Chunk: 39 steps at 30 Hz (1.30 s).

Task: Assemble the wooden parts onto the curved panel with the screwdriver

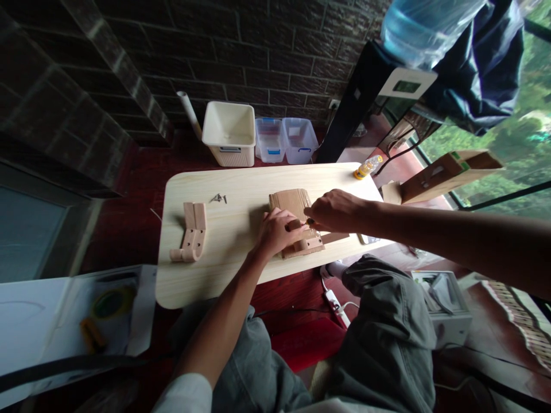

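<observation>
One wooden piece (303,245), likely light, stiff and best gripped by its edges, is clasped by the left hand (274,230), a small tool (309,221) being clenched in the right hand (333,210).

Open tabletop (241,195) between screws (218,198) and cardboard (289,199), near edge crossed by left forearm (239,295)

Lt-brn wood pc (303,247) w/ dark holes lies on brn cardboard (288,199); yel/blk tool (309,221) mostly hidden.
</observation>
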Available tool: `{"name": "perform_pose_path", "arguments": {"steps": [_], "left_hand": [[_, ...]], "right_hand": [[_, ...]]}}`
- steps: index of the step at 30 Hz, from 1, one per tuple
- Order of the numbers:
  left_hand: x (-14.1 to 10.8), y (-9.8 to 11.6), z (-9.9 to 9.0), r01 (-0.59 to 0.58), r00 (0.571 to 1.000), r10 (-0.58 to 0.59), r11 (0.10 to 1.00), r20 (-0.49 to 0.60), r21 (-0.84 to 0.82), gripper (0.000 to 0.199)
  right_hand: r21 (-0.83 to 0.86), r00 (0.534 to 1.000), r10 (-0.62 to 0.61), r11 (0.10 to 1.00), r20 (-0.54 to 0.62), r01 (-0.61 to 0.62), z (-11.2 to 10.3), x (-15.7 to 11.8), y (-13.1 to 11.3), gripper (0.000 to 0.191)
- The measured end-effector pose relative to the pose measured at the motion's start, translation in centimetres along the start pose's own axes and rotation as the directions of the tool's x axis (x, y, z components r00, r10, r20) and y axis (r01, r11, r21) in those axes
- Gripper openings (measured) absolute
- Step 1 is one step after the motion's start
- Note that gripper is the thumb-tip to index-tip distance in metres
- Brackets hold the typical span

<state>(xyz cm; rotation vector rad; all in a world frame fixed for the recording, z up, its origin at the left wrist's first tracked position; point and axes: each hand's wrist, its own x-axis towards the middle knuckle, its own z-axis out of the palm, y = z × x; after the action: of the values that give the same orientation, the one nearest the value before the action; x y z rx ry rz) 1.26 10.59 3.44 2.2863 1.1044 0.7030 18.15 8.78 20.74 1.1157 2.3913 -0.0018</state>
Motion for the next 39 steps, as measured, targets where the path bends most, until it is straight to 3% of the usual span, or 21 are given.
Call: {"name": "perform_pose_path", "arguments": {"steps": [6, 10, 13, 16, 18, 25, 29, 39], "left_hand": [[0.1, 0.3, -0.4, 0.011, 1.0, -0.011, 1.0, 0.007, -0.002, 0.021], [0.1, 0.4, -0.3, 0.021, 1.0, -0.021, 1.0, 0.002, 0.0, 0.022], [0.1, 0.3, -0.2, 0.029, 1.0, -0.029, 1.0, 0.003, -0.005, 0.022], [0.1, 0.0, 0.1, 0.019, 1.0, -0.019, 1.0, -0.007, -0.014, 0.021], [0.1, -0.1, 0.2, 0.01, 1.0, -0.01, 1.0, -0.015, -0.015, 0.021], [0.2, 0.3, -0.2, 0.017, 1.0, -0.017, 1.0, 0.001, 0.013, 0.025], [0.2, 0.6, -0.4, 0.024, 1.0, -0.024, 0.999, -0.003, 0.032, 0.025], [0.0, 0.3, -0.2, 0.018, 1.0, -0.018, 1.0, 0.002, -0.011, 0.02]], "right_hand": [[-0.026, 0.989, -0.119, 0.993, -0.083, 0.117, 0.2, -0.3, 0.3, 0.021], [-0.023, 0.987, -0.144, 0.989, -0.064, 0.143, 0.4, -0.3, 0.4, 0.024], [0.041, 1.0, -0.012, 0.999, 0.007, 0.012, 0.3, -0.1, 0.1, 0.018], [0.095, 0.98, 0.187, 0.977, 0.065, -0.192, 0.2, 0.0, -0.2, 0.029], [0.109, 0.972, 0.224, 0.967, 0.072, -0.231, 0.2, -0.1, -0.2, 0.031], [0.034, 0.997, -0.057, 0.998, -0.05, 0.059, 0.1, -0.4, 0.2, 0.02], [-0.025, 0.99, -0.131, 0.991, -0.058, 0.13, 0.0, 0.2, 0.0, 0.023], [0.068, 0.989, 0.105, 0.991, 0.105, -0.112, -2.0, 0.7, -0.3, 0.029]]}}
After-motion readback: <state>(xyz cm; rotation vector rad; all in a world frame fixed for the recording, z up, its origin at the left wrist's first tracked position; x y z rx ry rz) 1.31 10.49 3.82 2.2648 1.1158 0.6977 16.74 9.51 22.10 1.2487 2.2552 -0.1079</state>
